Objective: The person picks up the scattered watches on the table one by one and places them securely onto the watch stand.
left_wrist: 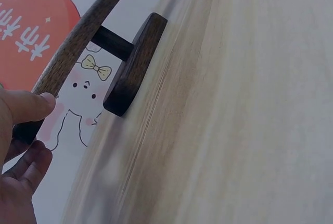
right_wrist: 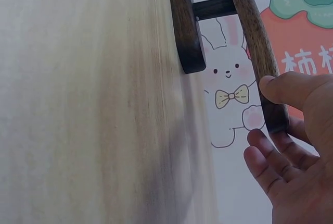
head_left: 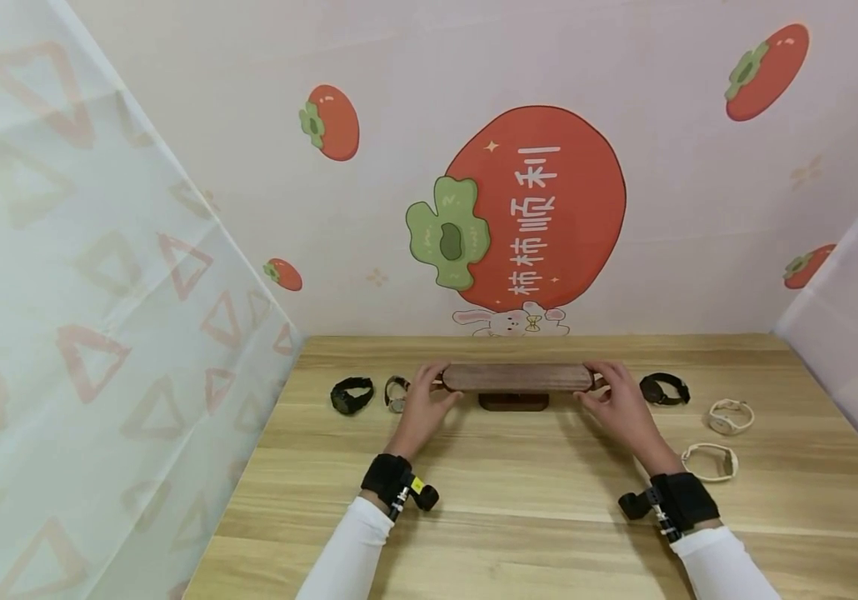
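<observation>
A dark wooden T-shaped watch stand (head_left: 517, 377) stands near the back of the table, its long bar raised on a short post above a small base (head_left: 513, 402). My left hand (head_left: 430, 405) grips the bar's left end between thumb and fingers. At the opposite end, my right hand (head_left: 616, 408) pinches the bar in the same way. In the left wrist view the thumb (left_wrist: 32, 105) lies along the bar's near face. The right wrist view shows the right thumb (right_wrist: 291, 89) on the bar, with fingers curled beneath its end. No watch hangs on the bar.
Left of the stand lie a black watch (head_left: 351, 397) and a smaller dark-strapped watch (head_left: 396, 394), close beside my left hand. To the right are another black watch (head_left: 664, 389), a white watch (head_left: 730, 417) and a cream-strapped watch (head_left: 710, 463) near my right wrist. A printed backdrop (head_left: 369, 208) rises behind the table.
</observation>
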The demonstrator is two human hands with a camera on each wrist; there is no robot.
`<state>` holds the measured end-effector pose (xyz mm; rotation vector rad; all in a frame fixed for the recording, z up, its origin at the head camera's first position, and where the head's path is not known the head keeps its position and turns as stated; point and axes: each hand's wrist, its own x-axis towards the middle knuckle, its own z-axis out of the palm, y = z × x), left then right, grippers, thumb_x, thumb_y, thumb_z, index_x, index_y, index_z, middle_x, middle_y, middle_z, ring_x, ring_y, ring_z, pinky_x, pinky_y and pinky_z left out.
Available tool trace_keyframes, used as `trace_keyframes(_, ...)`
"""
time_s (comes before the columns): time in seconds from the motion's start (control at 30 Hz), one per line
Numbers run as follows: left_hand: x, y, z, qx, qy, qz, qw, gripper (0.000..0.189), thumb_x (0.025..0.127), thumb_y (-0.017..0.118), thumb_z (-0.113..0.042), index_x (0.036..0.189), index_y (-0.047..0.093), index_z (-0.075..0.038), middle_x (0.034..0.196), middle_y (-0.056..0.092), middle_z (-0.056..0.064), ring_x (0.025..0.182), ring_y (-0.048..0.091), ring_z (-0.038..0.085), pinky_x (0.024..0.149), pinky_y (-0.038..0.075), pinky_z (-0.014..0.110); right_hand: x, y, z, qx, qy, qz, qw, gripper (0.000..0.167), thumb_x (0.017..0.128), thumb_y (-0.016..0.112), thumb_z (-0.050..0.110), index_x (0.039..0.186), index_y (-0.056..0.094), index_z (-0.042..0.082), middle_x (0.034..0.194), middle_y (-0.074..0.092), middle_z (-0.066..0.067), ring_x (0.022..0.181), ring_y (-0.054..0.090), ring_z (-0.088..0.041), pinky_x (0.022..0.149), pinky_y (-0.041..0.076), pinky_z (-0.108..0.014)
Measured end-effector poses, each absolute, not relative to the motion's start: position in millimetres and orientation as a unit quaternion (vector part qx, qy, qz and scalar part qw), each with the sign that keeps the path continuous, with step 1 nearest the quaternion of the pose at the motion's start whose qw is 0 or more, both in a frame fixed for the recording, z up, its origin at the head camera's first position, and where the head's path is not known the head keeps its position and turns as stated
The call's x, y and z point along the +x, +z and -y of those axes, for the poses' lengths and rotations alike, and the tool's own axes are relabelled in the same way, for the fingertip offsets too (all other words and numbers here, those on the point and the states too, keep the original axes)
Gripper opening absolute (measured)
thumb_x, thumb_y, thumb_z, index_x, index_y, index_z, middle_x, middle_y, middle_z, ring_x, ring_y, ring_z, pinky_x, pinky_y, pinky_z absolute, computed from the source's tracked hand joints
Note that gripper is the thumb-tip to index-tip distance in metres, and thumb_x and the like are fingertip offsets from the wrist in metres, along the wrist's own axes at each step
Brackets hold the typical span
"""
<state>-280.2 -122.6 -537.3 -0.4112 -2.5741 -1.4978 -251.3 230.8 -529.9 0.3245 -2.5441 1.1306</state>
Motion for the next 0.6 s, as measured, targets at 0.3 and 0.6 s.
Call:
trace_keyframes(0.3, -269, -539, 127, -0.14, -0.481, 0.862, 0.074, 0.06, 0.099, 0.079, -0.015, 0.153, 0.056, -0.01, 0.151, 0.052, 0.013, 0.142, 0.053, 0.034, 0.115, 0.053, 0.049, -243, -530, -230, 0.115, 0.393, 0.897, 0.167, 0.054, 0.091, 0.082, 0.001, 0.14, 0.061, -0.004, 0.134, 0.057, -0.026, 0.101, 0.066, -0.035, 0.073, 0.058, -0.028)
trace_keyframes(0.6, -262, -542, 130, -0.143, -0.49, 0.857, 0.064, 0.063, 0.1, 0.078, -0.018, 0.156, 0.052, -0.008, 0.153, 0.051, 0.013, 0.141, 0.054, 0.034, 0.115, 0.051, 0.051, -235, -531, -229, 0.12, 0.391, 0.894, 0.182, 0.056, 0.088, 0.084, -0.002, 0.139, 0.062, -0.005, 0.132, 0.059, -0.025, 0.098, 0.067, -0.033, 0.071, 0.056, -0.025)
